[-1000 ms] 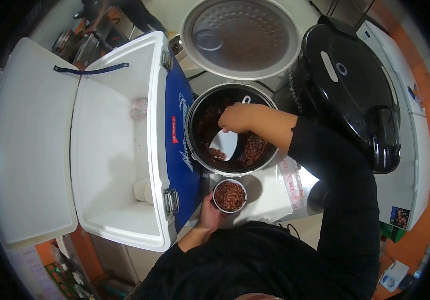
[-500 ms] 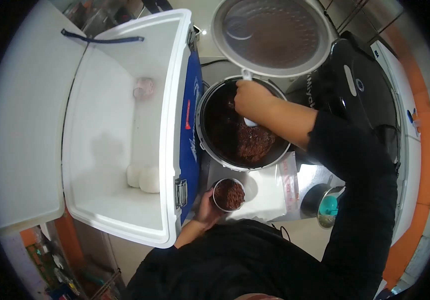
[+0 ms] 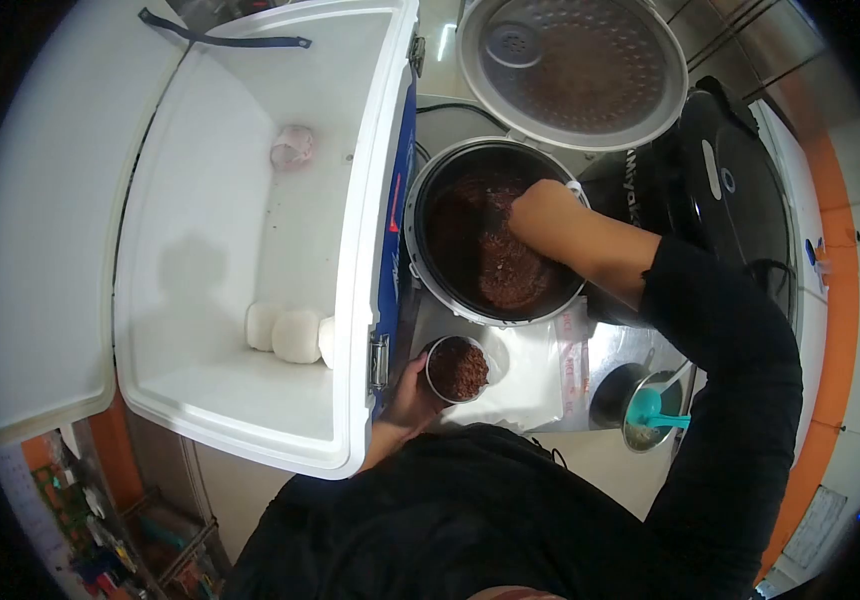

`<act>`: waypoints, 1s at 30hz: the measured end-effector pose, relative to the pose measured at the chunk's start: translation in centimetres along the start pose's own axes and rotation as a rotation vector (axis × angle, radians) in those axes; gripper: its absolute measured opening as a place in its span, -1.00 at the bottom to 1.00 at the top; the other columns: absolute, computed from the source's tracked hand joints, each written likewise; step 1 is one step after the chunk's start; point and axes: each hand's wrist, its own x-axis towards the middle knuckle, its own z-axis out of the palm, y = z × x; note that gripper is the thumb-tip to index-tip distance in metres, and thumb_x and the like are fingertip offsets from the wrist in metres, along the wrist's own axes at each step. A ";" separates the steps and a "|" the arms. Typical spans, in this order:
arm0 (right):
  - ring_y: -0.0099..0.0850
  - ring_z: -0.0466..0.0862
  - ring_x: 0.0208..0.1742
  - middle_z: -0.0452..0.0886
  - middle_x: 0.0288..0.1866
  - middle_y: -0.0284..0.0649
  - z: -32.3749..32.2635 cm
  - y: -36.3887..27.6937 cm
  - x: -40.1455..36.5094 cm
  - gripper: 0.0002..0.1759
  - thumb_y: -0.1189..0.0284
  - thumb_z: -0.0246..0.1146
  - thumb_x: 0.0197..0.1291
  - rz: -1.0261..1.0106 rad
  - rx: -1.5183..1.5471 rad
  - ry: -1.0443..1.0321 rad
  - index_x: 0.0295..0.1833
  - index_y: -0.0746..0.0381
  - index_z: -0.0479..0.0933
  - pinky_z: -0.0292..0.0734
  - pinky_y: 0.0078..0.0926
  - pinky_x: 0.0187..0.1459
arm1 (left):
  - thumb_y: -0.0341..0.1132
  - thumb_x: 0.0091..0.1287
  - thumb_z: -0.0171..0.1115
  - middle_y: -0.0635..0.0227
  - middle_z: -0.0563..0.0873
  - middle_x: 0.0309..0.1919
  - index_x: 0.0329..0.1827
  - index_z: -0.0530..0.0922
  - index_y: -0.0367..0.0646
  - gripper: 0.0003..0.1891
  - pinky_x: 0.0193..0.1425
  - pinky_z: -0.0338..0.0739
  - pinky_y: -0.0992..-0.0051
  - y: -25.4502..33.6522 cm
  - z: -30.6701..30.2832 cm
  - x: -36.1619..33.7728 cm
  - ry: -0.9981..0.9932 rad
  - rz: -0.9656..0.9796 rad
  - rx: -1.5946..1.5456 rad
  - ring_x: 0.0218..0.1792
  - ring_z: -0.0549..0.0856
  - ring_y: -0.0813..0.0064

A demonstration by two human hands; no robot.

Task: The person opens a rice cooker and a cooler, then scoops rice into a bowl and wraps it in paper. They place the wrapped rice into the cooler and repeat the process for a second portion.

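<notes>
- Indoors, beside an open cooler (image 3: 205, 180);
- gripping a bowl (image 3: 432, 387) upright in the left hand (image 3: 410, 402) near the cooker (image 3: 440, 266), likely against spills;
- reaching into the cooker with the right hand (image 3: 547, 215); too hidden to tell its grip.

The blade of the white paddle (image 3: 576, 187), visible earlier, is now hidden around the right hand (image 3: 545, 212).
</notes>
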 end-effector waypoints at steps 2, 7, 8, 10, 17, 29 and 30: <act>-0.27 0.79 -0.16 0.79 -0.23 -0.23 0.6 -0.1 -0.6 -0.81 0.44 0.27 0.12 -0.028 0.016 0.014 -0.21 0.11 0.77 0.66 -0.31 -0.23 | 0.01 0.53 -0.21 0.10 0.44 0.39 0.47 0.25 -0.18 -0.42 0.48 0.35 0.03 0.2 0.4 -0.2 0.004 -0.003 0.012 0.39 0.46 0.14; -0.25 0.79 -0.19 0.78 -0.28 -0.21 0.5 -1.4 -1.6 -0.82 0.44 0.26 0.10 -0.150 0.076 0.084 -0.26 0.11 0.78 0.66 -0.27 -0.25 | 0.04 0.54 -0.23 0.12 0.45 0.38 0.47 0.26 -0.18 -0.41 0.44 0.40 0.06 0.2 0.5 -0.3 0.061 0.002 0.045 0.38 0.48 0.17; -0.24 0.79 -0.20 0.78 -0.28 -0.21 0.7 -1.7 -1.3 -0.82 0.43 0.25 0.10 -0.163 0.091 0.126 -0.27 0.12 0.77 0.65 -0.28 -0.29 | 0.04 0.54 -0.24 0.13 0.46 0.37 0.47 0.26 -0.18 -0.40 0.44 0.41 0.08 0.0 0.0 0.0 0.052 0.016 0.062 0.38 0.48 0.18; -0.26 0.78 -0.25 0.76 -0.37 -0.23 0.9 -2.4 -0.5 -0.84 0.43 0.25 0.05 -0.159 0.064 0.147 -0.33 0.10 0.76 0.63 -0.27 -0.26 | 0.05 0.54 -0.26 0.14 0.48 0.36 0.46 0.27 -0.18 -0.40 0.43 0.42 0.11 -0.2 -0.7 0.2 0.053 0.030 0.095 0.37 0.49 0.20; -0.37 0.73 -0.23 0.74 -0.35 -0.37 3.2 -2.3 3.0 -0.88 0.35 0.26 0.10 -0.219 0.036 0.260 -0.33 -0.02 0.72 0.33 -0.29 0.06 | 0.09 0.53 -0.30 0.16 0.52 0.34 0.45 0.33 -0.15 -0.38 0.42 0.41 0.17 0.0 -0.7 0.0 0.146 0.048 0.157 0.34 0.52 0.23; -0.10 0.73 -0.03 0.76 -0.13 -0.18 2.3 -0.2 3.6 -0.77 0.34 0.23 0.19 -0.057 0.587 0.125 -0.12 0.12 0.74 0.60 -0.10 0.01 | 0.14 0.49 -0.26 0.18 0.51 0.34 0.45 0.34 -0.07 -0.37 0.36 0.44 -0.03 -0.2 -1.2 0.2 0.145 0.033 0.212 0.33 0.52 0.14; -0.11 0.74 -0.04 0.76 -0.13 -0.16 2.1 -0.2 3.3 -0.77 0.36 0.23 0.18 -0.017 0.561 0.129 -0.13 0.14 0.74 0.61 -0.13 -0.03 | 0.14 0.49 -0.26 0.18 0.51 0.34 0.45 0.34 -0.07 -0.37 0.36 0.44 -0.05 -0.2 -0.8 0.2 0.154 0.030 0.221 0.34 0.52 0.14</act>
